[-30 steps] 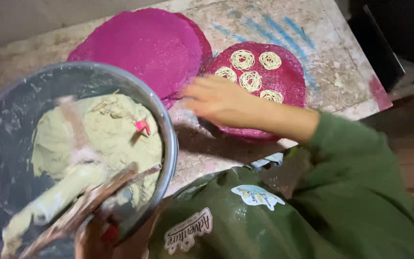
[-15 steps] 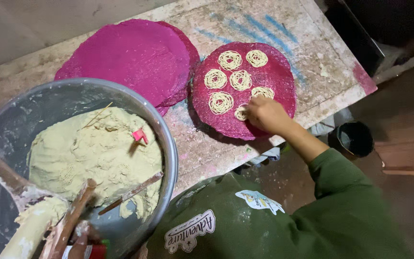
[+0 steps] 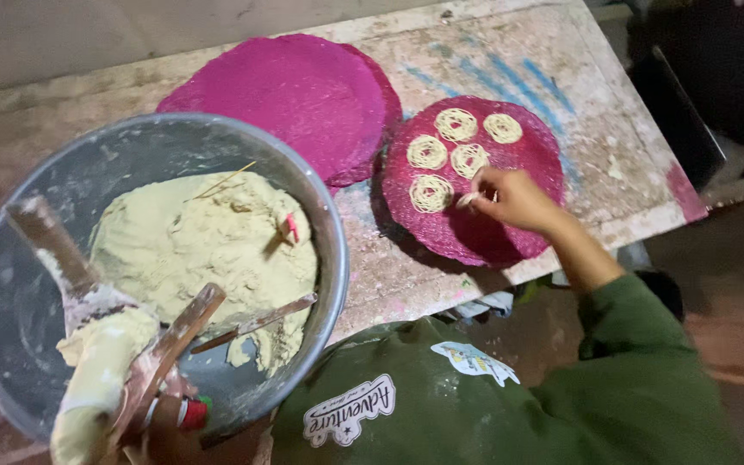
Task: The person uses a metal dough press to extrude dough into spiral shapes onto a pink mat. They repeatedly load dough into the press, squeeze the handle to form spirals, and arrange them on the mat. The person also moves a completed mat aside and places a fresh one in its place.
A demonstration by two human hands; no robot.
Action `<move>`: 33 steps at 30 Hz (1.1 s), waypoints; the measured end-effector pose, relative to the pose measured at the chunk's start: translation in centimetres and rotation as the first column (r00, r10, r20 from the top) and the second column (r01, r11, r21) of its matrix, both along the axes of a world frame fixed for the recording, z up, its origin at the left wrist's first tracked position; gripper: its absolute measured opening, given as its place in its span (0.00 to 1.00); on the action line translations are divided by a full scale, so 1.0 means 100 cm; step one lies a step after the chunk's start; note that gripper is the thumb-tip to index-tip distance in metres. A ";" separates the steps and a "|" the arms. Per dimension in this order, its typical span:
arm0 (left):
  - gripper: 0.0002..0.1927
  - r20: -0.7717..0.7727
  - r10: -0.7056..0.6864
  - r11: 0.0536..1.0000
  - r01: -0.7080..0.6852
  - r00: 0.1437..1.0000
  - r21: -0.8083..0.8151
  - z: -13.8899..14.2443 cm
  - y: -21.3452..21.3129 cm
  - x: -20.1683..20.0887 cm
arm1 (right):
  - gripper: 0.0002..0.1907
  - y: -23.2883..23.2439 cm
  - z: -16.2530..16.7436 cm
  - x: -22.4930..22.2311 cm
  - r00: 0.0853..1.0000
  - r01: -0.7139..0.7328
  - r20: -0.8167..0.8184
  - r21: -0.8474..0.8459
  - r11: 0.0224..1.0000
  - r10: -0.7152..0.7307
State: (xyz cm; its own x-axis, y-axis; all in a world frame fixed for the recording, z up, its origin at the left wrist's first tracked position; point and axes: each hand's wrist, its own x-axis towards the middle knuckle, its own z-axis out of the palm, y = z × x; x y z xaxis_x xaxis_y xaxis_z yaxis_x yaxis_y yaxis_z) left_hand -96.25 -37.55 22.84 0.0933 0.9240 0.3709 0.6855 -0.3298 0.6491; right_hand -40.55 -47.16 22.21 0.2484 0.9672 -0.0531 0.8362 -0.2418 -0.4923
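1. At the far left we kept our left hand (image 3: 161,413) low at the bowl's near edge, its fingers clamped on a wooden press (image 3: 88,344) caked with pale dough; most of that hand was hidden behind the tool.
2. The press leaned over the big metal bowl (image 3: 10,344), which stood on the table (image 3: 613,172) and held a heap of pale dough (image 3: 191,250). A thin stick (image 3: 256,320) and a small red bit (image 3: 291,226) lay on the dough.
3. Behind the bowl, a stack of pink round mats (image 3: 294,95) lay flat on the table, partly overlapped by the bowl's rim.
4. Just right of the stack lay a single pink mat (image 3: 518,241) carrying four coiled dough spirals (image 3: 431,193), set close together on its far half.
5. Our right hand (image 3: 514,198) rested over that mat, its fingers pinched together on a short strand of dough just beside the nearest spiral.
6. A green sleeve (image 3: 639,379) covered that arm up to the wrist.
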 end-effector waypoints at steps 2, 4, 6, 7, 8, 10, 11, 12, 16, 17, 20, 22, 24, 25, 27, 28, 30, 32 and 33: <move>0.27 -0.006 0.019 1.000 -0.019 1.000 0.022 0.003 0.001 0.001 | 0.09 0.012 0.038 -0.006 0.983 -0.091 -0.151 0.094 0.991 0.104; 0.28 0.002 0.045 0.998 -0.045 0.999 0.053 0.005 0.005 0.003 | 0.09 0.034 0.073 -0.024 0.900 -0.210 -0.332 0.242 0.947 0.284; 0.29 0.006 0.063 0.992 -0.063 0.998 0.108 0.005 0.017 0.009 | 0.10 0.065 0.097 -0.056 0.719 -0.236 -0.624 0.194 0.952 0.305; 0.29 0.003 0.086 0.988 -0.086 0.996 0.129 0.007 0.019 0.011 | 0.10 0.081 0.104 -0.075 0.673 -0.304 -0.640 0.218 0.927 0.371; 0.29 0.000 0.107 0.980 -0.106 0.994 0.166 0.007 0.029 0.014 | 0.09 0.098 0.109 -0.095 0.621 -0.371 -0.654 0.242 0.897 0.433; 0.30 -0.017 0.150 0.966 -0.143 0.989 0.217 0.007 0.044 0.019 | 0.09 0.130 0.110 -0.140 0.482 -0.509 -0.671 0.309 0.804 0.563; 0.30 -0.040 0.159 0.962 -0.146 0.986 0.232 0.008 0.054 0.024 | 0.09 0.143 0.110 -0.162 0.395 -0.574 -0.670 0.354 0.739 0.628; 0.30 -0.058 0.168 0.959 -0.149 0.984 0.241 0.008 0.058 0.028 | 0.09 0.156 0.109 -0.182 0.307 -0.626 -0.660 0.402 0.668 0.686; 0.32 -0.122 0.198 0.964 -0.171 0.973 0.204 0.011 0.056 0.040 | 0.10 0.189 0.109 -0.248 0.219 -0.669 -0.759 0.340 0.660 0.613; 0.32 -0.117 0.198 0.968 -0.175 0.973 0.180 0.011 0.055 0.042 | 0.09 0.197 0.106 -0.266 0.172 -0.679 -0.781 0.347 0.647 0.600; 0.30 -0.075 0.213 0.973 -0.204 0.974 0.104 0.011 0.055 0.044 | 0.08 0.211 0.092 -0.314 0.149 -0.712 -0.715 0.402 0.576 0.683; 0.33 -0.018 0.237 0.970 -0.235 0.971 0.062 0.008 0.061 0.042 | 0.12 0.216 0.085 -0.335 0.245 -0.766 -0.452 0.452 0.457 0.858; 0.32 -0.134 0.278 0.959 -0.265 0.951 0.102 0.004 0.068 0.037 | 0.21 0.214 0.083 -0.344 0.338 -0.857 0.048 0.427 0.286 0.940; 0.32 -0.186 0.295 0.953 -0.275 0.937 0.123 0.004 0.069 0.036 | 0.23 0.213 0.088 -0.344 0.322 -0.857 0.097 0.452 0.247 0.942; 0.29 -0.127 0.262 0.948 -0.230 0.957 0.222 0.000 0.070 0.031 | 0.25 0.211 0.095 -0.337 0.299 -0.854 0.182 0.489 0.177 0.937; 0.28 -0.101 0.237 0.941 -0.203 0.966 0.270 0.000 0.069 0.030 | 0.23 0.212 0.100 -0.330 0.396 -0.792 0.098 0.540 0.286 0.913; 0.32 0.306 0.140 0.967 -0.196 0.942 0.160 0.001 0.067 0.031 | 0.17 0.215 0.107 -0.310 0.558 -0.632 -0.063 0.614 0.473 0.828; 0.34 0.576 0.083 0.986 -0.153 0.813 0.073 0.004 0.066 0.032 | 0.26 0.220 0.099 -0.304 0.550 -0.600 -0.144 0.616 0.510 0.822; 0.34 0.652 0.075 0.991 -0.127 0.755 0.033 0.005 0.066 0.033 | 0.32 0.221 0.090 -0.302 0.545 -0.584 -0.188 0.614 0.531 0.817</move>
